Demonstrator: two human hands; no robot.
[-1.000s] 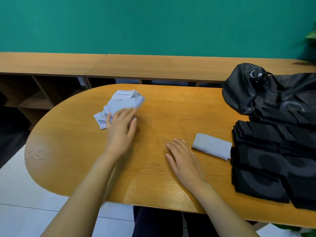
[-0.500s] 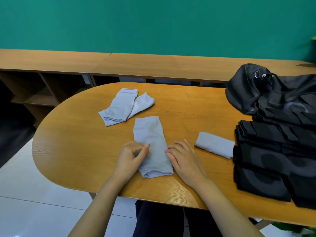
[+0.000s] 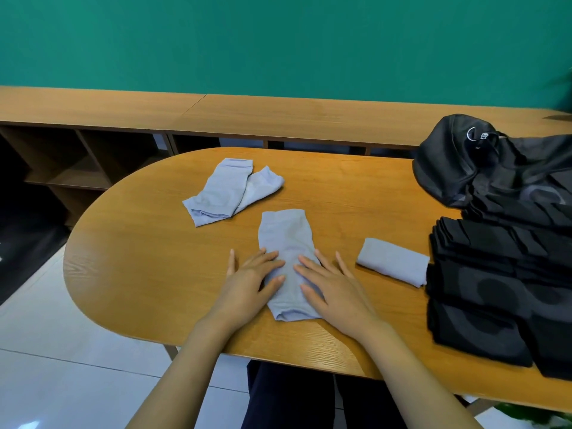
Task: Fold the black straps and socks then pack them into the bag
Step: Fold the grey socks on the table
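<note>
I take the pale blue flat sock [image 3: 286, 233] as my landmark. It lies on the oval wooden desk [image 3: 139, 274], close to the near edge. Far right of it and further back slumps the black fabric bag [image 3: 458, 168], and the stack of folded black straps [image 3: 489, 267] sits in front of that. Two loose pale blue socks [image 3: 216, 193] overlap beyond the flat sock to its left, and a small folded pale blue sock [image 3: 393, 263] lies just right of it, touching the straps.

Both hands press on the flat sock's near half, the left hand [image 3: 247, 286] on its left edge and the right hand [image 3: 337, 292] on its right. Neither has a grip on anything: the fingers are straight and spread. The sock's long axis runs away from me, with its free far end beyond the fingertips and about equally near both hands. I judge that the fold comes next, across that axis.
</note>
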